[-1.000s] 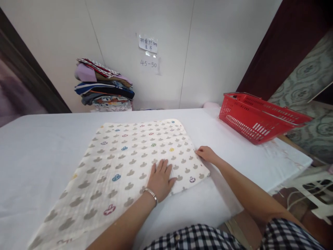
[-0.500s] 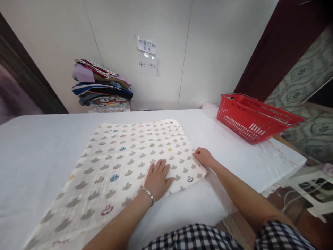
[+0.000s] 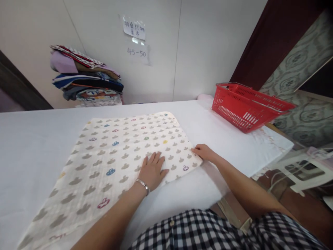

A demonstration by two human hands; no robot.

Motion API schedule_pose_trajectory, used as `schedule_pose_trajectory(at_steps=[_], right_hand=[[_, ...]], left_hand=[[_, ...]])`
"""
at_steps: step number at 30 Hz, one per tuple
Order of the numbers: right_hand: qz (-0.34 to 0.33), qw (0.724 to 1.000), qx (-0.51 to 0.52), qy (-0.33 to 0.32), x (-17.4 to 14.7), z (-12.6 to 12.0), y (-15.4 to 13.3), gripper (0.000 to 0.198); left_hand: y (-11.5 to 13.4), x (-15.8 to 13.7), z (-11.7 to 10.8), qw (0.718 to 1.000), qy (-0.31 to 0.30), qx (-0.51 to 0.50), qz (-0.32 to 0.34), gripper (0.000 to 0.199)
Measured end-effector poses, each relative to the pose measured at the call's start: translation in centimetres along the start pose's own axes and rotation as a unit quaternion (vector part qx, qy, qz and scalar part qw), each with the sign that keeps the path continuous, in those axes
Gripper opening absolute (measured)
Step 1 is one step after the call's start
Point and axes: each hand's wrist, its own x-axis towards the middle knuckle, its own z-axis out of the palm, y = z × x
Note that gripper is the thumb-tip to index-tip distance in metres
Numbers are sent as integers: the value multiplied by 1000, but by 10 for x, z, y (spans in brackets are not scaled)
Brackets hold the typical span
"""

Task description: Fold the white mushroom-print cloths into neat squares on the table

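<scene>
Cream cloth (image 3: 111, 160) printed with grey and coloured shapes lies spread on the white table (image 3: 234, 149), its near left end running to the bottom of the view. The left hand (image 3: 152, 170), a bracelet (image 3: 143, 186) on its wrist, rests flat on the cloth near its front edge, palm down, fingers loosely spread, gripping nothing. The right hand (image 3: 204, 152) pinches the cloth's right edge between bent fingers; the thumb is hard to make out, so how firm the hold is I cannot tell. Against half a second ago, both hands keep their spots on the cloth, which lies as it did. The view has shifted: the fabric pile (image 3: 85, 78), paper sign (image 3: 134, 29) and red basket (image 3: 244, 109) sit farther left and higher, and more checked shirt (image 3: 187, 227) shows below.
</scene>
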Motion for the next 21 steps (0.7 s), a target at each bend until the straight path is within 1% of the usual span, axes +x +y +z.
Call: schedule_pose_trajectory(at_steps=[3, 5, 9, 13, 15, 16, 17, 18, 19, 20, 21], right_hand=[[-2, 1000, 0, -24, -15, -2, 2, 27], [-6, 1000, -19, -22, -20, -2, 4, 27], [-2, 999, -46, 4, -22, 0, 9, 23], [7, 998, -54, 17, -28, 0, 9, 26], [8, 997, -53, 59, -39, -1, 7, 27], [-4, 994, -48, 94, -45, -1, 5, 28], [-29, 990, -43, 131, -52, 1, 2, 31], [-69, 984, -39, 162, -58, 3, 0, 35], [-117, 976, -41, 177, -64, 6, -2, 40], [-164, 970, -52, 172, -68, 10, -4, 47], [-202, 966, -70, 147, -71, 15, -5, 53]], left_hand=[[0, 0, 0, 1000, 8, -3, 1, 53], [0, 0, 1, 1000, 14, -8, 4, 53], [-1, 0, 1, 1000, 13, -8, 6, 54], [-1, 0, 0, 1000, 7, -3, 3, 55], [-1, -1, 0, 1000, 12, -4, 3, 54], [-1, -1, 1, 1000, 15, -5, 3, 54], [-1, -1, 2, 1000, 18, -6, 3, 53], [-1, -1, 3, 1000, 19, -7, 3, 53], [-1, -1, 3, 1000, 19, -7, 2, 53], [-1, -1, 4, 1000, 20, -6, 2, 53], [-1, -1, 4, 1000, 22, -5, 2, 53]])
